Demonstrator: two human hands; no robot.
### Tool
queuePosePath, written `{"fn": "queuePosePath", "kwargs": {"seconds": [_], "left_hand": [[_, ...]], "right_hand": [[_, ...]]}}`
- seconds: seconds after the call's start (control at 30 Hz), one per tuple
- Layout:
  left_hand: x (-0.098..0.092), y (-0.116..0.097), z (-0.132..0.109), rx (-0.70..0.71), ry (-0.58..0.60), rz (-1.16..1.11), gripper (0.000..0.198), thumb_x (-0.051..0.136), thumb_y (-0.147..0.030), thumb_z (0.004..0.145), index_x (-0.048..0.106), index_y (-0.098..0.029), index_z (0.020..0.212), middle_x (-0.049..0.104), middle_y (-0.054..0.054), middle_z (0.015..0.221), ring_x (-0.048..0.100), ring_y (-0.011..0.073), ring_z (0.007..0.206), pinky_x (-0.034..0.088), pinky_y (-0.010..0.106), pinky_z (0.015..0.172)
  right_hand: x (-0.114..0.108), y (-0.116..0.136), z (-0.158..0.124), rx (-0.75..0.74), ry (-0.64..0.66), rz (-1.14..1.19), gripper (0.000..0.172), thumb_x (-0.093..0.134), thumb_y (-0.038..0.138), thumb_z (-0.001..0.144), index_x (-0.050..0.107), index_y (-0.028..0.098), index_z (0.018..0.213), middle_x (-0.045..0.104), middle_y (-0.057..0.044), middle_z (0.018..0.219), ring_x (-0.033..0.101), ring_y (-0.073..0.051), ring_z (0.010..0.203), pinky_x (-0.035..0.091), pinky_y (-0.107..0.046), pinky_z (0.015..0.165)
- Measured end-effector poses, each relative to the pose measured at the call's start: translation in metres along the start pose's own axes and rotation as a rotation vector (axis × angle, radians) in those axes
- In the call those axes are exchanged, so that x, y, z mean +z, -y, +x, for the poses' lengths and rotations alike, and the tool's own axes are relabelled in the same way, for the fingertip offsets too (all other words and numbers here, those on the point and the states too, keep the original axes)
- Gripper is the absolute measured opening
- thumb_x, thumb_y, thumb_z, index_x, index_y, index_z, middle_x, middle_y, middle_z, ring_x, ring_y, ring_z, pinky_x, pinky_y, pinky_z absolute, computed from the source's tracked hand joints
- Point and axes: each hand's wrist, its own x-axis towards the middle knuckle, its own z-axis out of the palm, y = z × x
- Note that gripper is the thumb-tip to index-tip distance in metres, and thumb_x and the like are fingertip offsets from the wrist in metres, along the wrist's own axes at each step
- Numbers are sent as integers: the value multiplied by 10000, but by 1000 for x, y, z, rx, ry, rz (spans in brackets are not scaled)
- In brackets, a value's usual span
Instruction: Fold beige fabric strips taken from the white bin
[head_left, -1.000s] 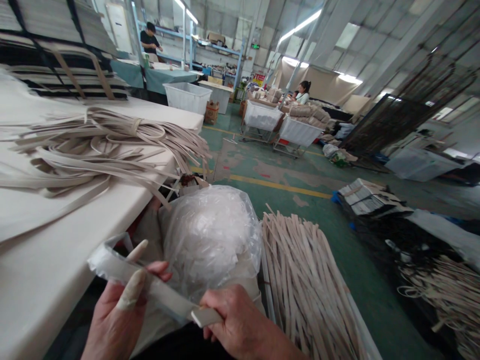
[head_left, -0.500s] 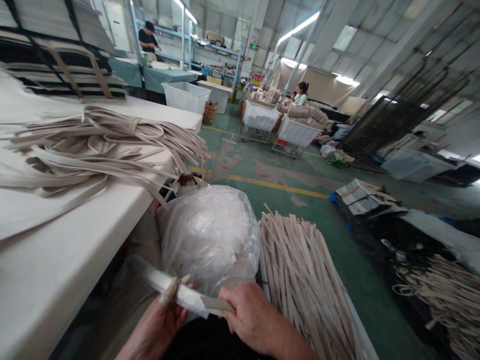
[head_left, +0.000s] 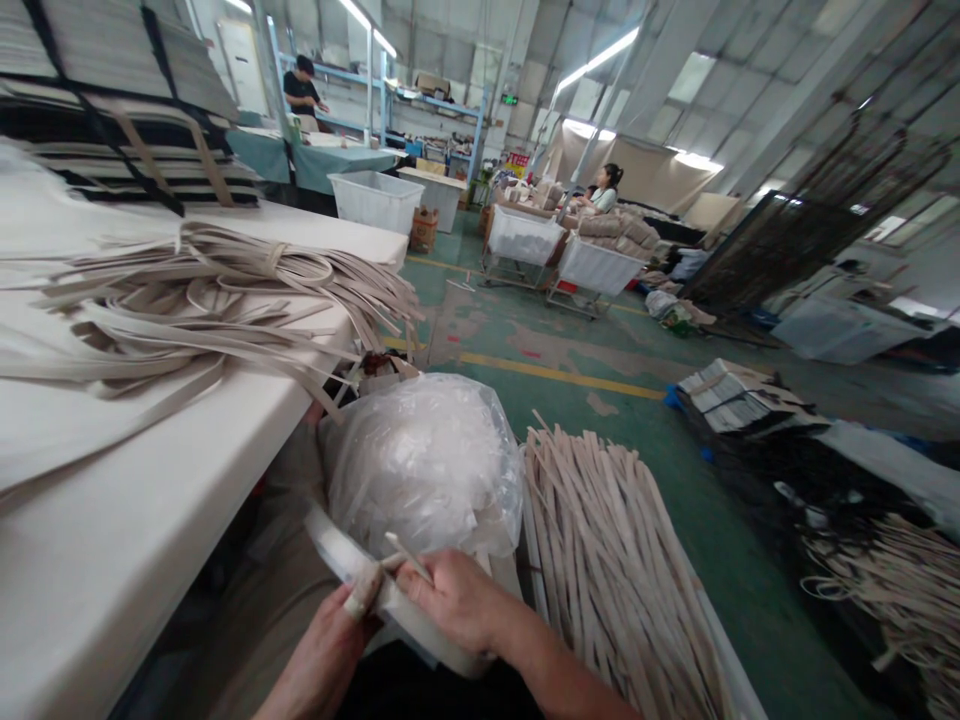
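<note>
My left hand (head_left: 330, 640), with pale coverings on the fingertips, is closed around a long whitish fabric strip (head_left: 420, 625). The strip curves from the upper left, through my fingers, and bends down to the lower right under my other hand. My right hand (head_left: 461, 600) is closed in a pinch close beside the left one, gripping the strip's narrow pale end (head_left: 407, 553), which sticks up between thumb and finger. Just beyond both hands bulges a clear plastic bag (head_left: 424, 460) with whitish scraps inside.
At left, a white table (head_left: 247, 440) carries a looped bundle of beige strips (head_left: 225, 300) and strapped stacks (head_left: 150, 150). A long bin of loose strips (head_left: 607, 540) stands at right. More strips (head_left: 892, 590) lie on the floor farther right. Two people work in the background.
My right hand has moved left and up, close to my left hand, and now pinches a narrow end. The strip now bows down beneath it instead of running straight between the hands.
</note>
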Motion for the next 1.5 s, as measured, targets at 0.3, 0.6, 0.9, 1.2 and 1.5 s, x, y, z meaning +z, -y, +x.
{"fn": "queuePosePath", "kwargs": {"seconds": [0.3, 0.6, 0.9, 1.2, 1.5], "left_hand": [[-26, -44, 28, 115, -369, -135, 260, 589, -222, 893, 693, -118, 1107, 755, 125, 986, 703, 171, 777, 570, 243, 657], [-22, -41, 39, 141, -412, -221, 230, 617, -118, 867, 693, -152, 1081, 761, 84, 886, 705, 138, 683, 559, 199, 576], [-8, -23, 40, 118, -239, -184, 327, 871, -274, 622, 766, -160, 910, 779, 70, 845, 708, 182, 780, 559, 208, 681], [-8, -18, 42, 65, -171, -132, 455, 860, -389, 617, 736, -169, 995, 734, 31, 674, 611, 165, 476, 472, 248, 454], [-10, -21, 41, 70, -225, -68, 647, 863, -481, 554, 678, -138, 1070, 679, 11, 565, 543, 164, 361, 368, 233, 311]], "right_hand": [[17, -15, -2, 102, 166, 62, 272, 434, 287, 951, 629, 166, 803, 587, 30, 544, 574, -102, 483, 402, -178, 519], [14, -19, -1, 12, 16, -91, 298, 431, 338, 972, 683, 187, 919, 706, -30, 801, 638, -154, 736, 391, -218, 632], [27, 1, 22, 94, -25, 60, 408, 413, 435, 983, 687, 156, 864, 710, -79, 810, 651, -195, 774, 395, -248, 630], [37, -12, 29, 206, 11, 558, 615, 392, 683, 894, 642, 122, 854, 605, -44, 694, 569, -140, 605, 413, -227, 544], [29, 9, 31, 162, 86, 611, 456, 540, 603, 807, 550, 157, 714, 509, 5, 588, 508, -114, 516, 371, -204, 479]]}}
